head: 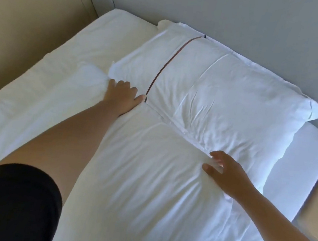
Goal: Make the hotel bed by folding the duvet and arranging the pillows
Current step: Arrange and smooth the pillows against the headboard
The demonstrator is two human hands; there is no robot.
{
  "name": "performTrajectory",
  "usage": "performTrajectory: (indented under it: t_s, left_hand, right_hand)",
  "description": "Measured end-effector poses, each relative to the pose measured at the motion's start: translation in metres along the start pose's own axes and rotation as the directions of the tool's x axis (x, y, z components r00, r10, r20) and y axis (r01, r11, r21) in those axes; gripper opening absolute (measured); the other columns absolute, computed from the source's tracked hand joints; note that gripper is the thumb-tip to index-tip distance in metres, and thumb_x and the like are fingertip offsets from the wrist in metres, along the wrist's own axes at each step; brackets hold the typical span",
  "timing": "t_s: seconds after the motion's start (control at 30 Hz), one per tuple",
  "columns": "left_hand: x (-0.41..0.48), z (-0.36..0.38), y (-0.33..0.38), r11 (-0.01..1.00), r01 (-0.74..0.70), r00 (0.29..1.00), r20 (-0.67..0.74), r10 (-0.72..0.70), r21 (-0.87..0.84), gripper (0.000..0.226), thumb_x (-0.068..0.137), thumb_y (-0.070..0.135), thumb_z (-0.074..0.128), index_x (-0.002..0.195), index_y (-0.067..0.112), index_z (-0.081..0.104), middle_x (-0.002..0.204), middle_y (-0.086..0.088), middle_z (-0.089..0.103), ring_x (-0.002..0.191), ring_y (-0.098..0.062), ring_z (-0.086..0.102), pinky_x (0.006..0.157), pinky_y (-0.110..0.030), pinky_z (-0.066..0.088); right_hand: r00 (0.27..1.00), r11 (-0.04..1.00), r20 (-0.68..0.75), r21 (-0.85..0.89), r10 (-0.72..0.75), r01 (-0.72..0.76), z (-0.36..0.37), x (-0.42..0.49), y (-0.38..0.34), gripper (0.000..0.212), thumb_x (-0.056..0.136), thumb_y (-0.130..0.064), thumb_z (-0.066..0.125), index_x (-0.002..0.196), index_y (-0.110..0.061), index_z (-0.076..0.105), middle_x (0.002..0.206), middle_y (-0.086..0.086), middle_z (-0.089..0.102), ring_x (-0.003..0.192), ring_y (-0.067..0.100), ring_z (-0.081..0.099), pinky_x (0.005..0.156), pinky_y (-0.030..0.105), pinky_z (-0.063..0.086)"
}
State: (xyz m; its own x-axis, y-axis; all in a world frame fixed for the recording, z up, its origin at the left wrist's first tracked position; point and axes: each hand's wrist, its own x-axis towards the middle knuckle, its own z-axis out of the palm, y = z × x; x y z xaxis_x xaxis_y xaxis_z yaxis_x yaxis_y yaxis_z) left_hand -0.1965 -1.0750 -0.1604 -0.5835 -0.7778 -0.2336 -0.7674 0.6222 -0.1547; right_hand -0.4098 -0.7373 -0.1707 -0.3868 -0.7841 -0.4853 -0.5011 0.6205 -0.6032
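One bed, one pillow plainly in view, one duvet and two hands. A white corner pokes out behind the pillow's far end; I cannot tell what it belongs to.

The pillow lies at the head of the bed against the grey panel, with one thin dark red stripe running across its left part. The duvet is folded into a long white block that lies down the bed, its far end touching the pillow's near edge. Its layers show at the lower right edge.

The left arm reaches far forward, nearly straight, with a black sleeve at the upper arm. The left hand is palm down at the pillow's near left corner, just where pillow and duvet meet. Its thumb points right and touches the near end of the stripe. Its fingers bend at the knuckles and their tips sink out of sight into the fabric, so I cannot tell whether they grip anything. A small bunch of white cloth sits on the sheet just left of this hand.

The right arm comes in from the lower right. The right hand is released, fingers spread and relaxed, fingertips on the duvet's far right corner beside the pillow.

A beige wall runs along the bed's left side.
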Motion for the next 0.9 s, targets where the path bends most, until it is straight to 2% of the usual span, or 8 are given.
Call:
performTrajectory:
  t_s: [0.1,0.23,0.33,0.43,0.53,0.63,0.73,0.9]
  left_hand:
    - [-0.041,-0.015,0.002,0.958,0.120,0.981,-0.118,-0.155,-0.262,0.046,0.101,0.048,0.038,0.125,0.015,0.060,0.131,-0.011,0.057,0.128,-0.031,0.049,0.116,-0.056,0.020]
    - [-0.128,-0.019,-0.009,0.901,0.200,0.957,-0.122,-0.264,-0.385,0.048,0.100,0.040,0.045,0.142,0.017,0.045,0.156,-0.008,0.035,0.147,-0.024,0.026,0.118,-0.057,0.016]
    - [-0.200,-0.008,-0.029,0.796,0.392,0.886,-0.044,-0.462,-0.461,0.054,0.102,0.040,0.043,0.150,0.019,0.035,0.163,-0.007,0.023,0.152,-0.025,0.017,0.118,-0.062,0.014]
    - [-0.256,0.002,-0.055,0.623,0.576,0.764,0.079,-0.640,-0.529,0.064,0.103,0.048,0.039,0.159,0.025,0.018,0.168,-0.001,0.010,0.155,-0.026,0.007,0.118,-0.065,0.010]
    - [-0.287,0.017,-0.083,0.500,0.664,0.691,0.200,-0.695,-0.556,0.066,0.102,0.057,0.035,0.159,0.035,0.011,0.169,0.005,0.001,0.155,-0.027,-0.002,0.116,-0.070,0.008]
    - [-0.292,0.037,-0.105,0.402,0.718,0.624,0.269,-0.733,-0.569,0.064,0.100,0.063,0.030,0.158,0.044,0.009,0.169,0.009,-0.005,0.154,-0.031,-0.012,0.117,-0.071,0.005]
    - [-0.270,0.050,-0.125,0.377,0.724,0.592,0.239,-0.770,-0.577,0.064,0.099,0.066,0.026,0.156,0.049,0.005,0.168,0.010,-0.009,0.154,-0.029,-0.016,0.116,-0.070,0.001]
    - [-0.240,0.087,-0.161,0.258,0.774,0.488,0.286,-0.825,-0.579,0.070,0.090,0.080,0.019,0.154,0.054,0.006,0.168,0.012,-0.002,0.154,-0.025,-0.016,0.114,-0.072,-0.006]
  right_hand:
    - [0.961,0.956,-0.056,-0.135,-0.271,0.262,0.000,-0.005,-0.046,0.047,0.090,-0.018,0.068,0.134,-0.015,0.055,0.127,0.002,0.058,0.117,0.020,0.058,0.091,0.023,0.040]
    - [0.804,0.773,0.064,-0.241,-0.591,0.587,0.029,-0.005,-0.131,0.048,0.091,-0.030,0.063,0.135,-0.013,0.053,0.134,0.003,0.053,0.122,0.022,0.054,0.101,0.031,0.045]
    - [0.701,0.650,0.176,-0.272,-0.691,0.709,0.055,0.001,-0.194,0.048,0.095,-0.029,0.062,0.138,-0.011,0.052,0.144,0.006,0.047,0.131,0.026,0.048,0.107,0.038,0.043]
    - [0.646,0.576,0.241,-0.304,-0.724,0.759,0.082,0.014,-0.250,0.052,0.097,-0.033,0.058,0.143,-0.011,0.048,0.154,0.009,0.039,0.143,0.027,0.036,0.115,0.044,0.035]
    - [0.617,0.495,0.316,-0.389,-0.721,0.777,0.109,0.040,-0.296,0.060,0.099,-0.043,0.050,0.151,-0.016,0.036,0.163,0.007,0.024,0.151,0.028,0.019,0.119,0.054,0.024]
    - [0.650,0.472,0.336,-0.478,-0.682,0.741,0.134,0.074,-0.327,0.063,0.101,-0.051,0.041,0.156,-0.024,0.024,0.167,0.000,0.012,0.154,0.025,0.007,0.120,0.058,0.014]
    - [0.689,0.498,0.303,-0.511,-0.659,0.701,0.158,0.108,-0.347,0.066,0.100,-0.057,0.035,0.158,-0.030,0.019,0.168,-0.004,0.007,0.154,0.024,0.003,0.120,0.062,0.010]
    - [0.715,0.516,0.233,-0.551,-0.659,0.655,0.190,0.154,-0.340,0.072,0.095,-0.068,0.025,0.159,-0.038,0.009,0.168,-0.006,-0.001,0.155,0.024,-0.007,0.119,0.066,0.003]
